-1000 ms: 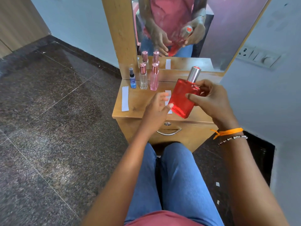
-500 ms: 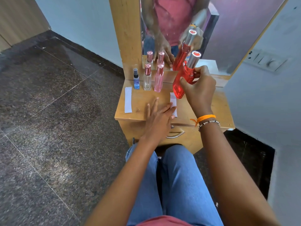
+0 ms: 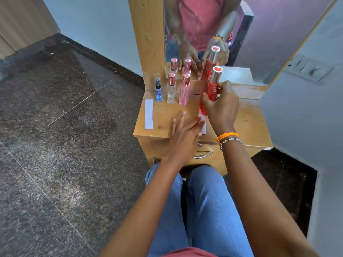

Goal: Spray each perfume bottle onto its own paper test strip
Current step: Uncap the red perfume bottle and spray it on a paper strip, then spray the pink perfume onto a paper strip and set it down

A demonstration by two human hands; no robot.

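My right hand [image 3: 221, 106] grips a red perfume bottle [image 3: 210, 89] with a silver cap, held upright above the wooden dresser top [image 3: 246, 125]. Just below the bottle lies a white paper strip [image 3: 203, 125], and my left hand [image 3: 185, 134] rests flat beside it with straight fingers touching its edge. A second paper strip [image 3: 148, 114] lies at the dresser's left edge. At the back stand a small blue spray bottle [image 3: 158, 90], a clear bottle [image 3: 171, 89] and a pink bottle [image 3: 184, 90], both with rose caps.
A mirror [image 3: 213, 34] behind the dresser reflects the bottles and my hands. A drawer handle [image 3: 203, 154] sits below the top. A wall switch plate [image 3: 310, 68] is on the right. Dark stone floor [image 3: 65, 127] spreads to the left; my knees are under the dresser.
My right hand carried the red bottle forward and stood it upright over the middle strip. My left hand dropped from the bottle onto the dresser top beside that strip.
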